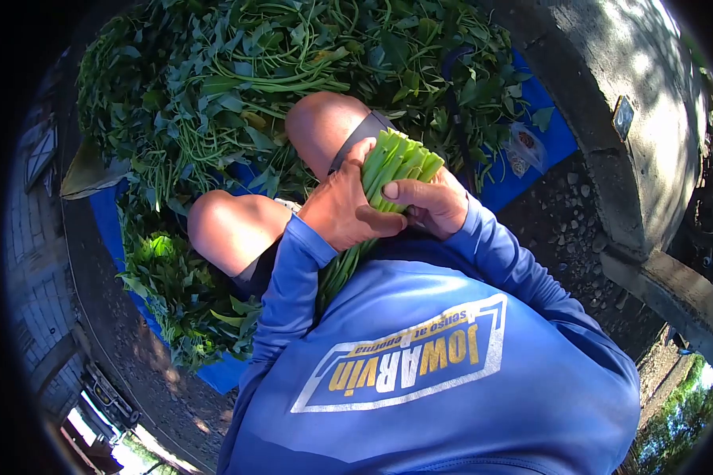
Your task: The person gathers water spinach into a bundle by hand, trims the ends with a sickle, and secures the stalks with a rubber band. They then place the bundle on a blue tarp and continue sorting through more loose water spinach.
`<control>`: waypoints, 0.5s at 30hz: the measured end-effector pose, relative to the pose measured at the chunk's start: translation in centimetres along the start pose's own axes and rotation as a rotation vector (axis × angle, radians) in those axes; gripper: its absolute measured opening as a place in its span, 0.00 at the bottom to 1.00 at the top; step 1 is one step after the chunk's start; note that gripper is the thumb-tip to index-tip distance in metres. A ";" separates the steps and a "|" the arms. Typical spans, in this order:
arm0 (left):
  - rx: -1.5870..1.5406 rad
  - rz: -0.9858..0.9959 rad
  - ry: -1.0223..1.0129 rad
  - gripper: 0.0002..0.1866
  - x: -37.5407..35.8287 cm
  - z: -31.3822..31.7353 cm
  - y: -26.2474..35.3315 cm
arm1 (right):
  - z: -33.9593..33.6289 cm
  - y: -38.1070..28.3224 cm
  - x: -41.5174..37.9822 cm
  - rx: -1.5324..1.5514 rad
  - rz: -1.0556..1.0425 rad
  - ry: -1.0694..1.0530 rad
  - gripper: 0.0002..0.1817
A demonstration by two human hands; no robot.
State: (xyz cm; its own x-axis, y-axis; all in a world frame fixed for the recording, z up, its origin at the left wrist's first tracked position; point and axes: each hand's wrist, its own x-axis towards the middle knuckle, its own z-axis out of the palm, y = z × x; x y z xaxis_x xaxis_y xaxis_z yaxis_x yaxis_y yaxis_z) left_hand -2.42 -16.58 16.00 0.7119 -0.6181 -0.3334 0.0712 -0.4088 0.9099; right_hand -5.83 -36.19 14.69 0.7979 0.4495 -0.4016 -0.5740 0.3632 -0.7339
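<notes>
A bundle of water spinach stems (pixel 396 162) is gripped between both hands in front of my shirt. Its pale cut ends point up and away from me, and the darker stems run down behind my left forearm. My left hand (pixel 342 202) is wrapped round the bundle from the left. From the right, my right hand (pixel 436 203) closes on it, the thumb lying across the stems. The right fingers behind the bundle are largely hidden. Beyond my knees lies a large heap of leafy water spinach (pixel 238 95).
A blue tarp (pixel 531 170) lies under the heap. On its right part is a clear plastic bag (pixel 524 149). A curved concrete structure (pixel 610 87) stands at the right, above gravelly ground (pixel 570 229). More leafy greens (pixel 190 293) lie by my left knee.
</notes>
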 end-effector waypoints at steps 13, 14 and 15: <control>0.119 0.040 0.176 0.74 -2.7 -2.9 -3.1 | 3.7 1.6 4.6 0.196 -0.158 0.102 0.15; -0.054 0.019 0.266 0.69 -2.8 -3.3 -3.6 | 3.6 1.7 4.6 0.210 -0.153 0.076 0.15; -0.228 0.014 0.361 0.65 -2.9 -3.7 -4.1 | 3.7 1.8 4.6 0.223 -0.144 0.049 0.15</control>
State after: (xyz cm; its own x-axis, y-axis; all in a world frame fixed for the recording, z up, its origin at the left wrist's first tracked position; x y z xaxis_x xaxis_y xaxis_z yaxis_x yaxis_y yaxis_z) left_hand -2.15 -10.62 14.14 0.9098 -0.3314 -0.2497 0.1835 -0.2183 0.9585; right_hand -3.89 -30.43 13.58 0.8792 0.3420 -0.3317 -0.4758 0.5940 -0.6487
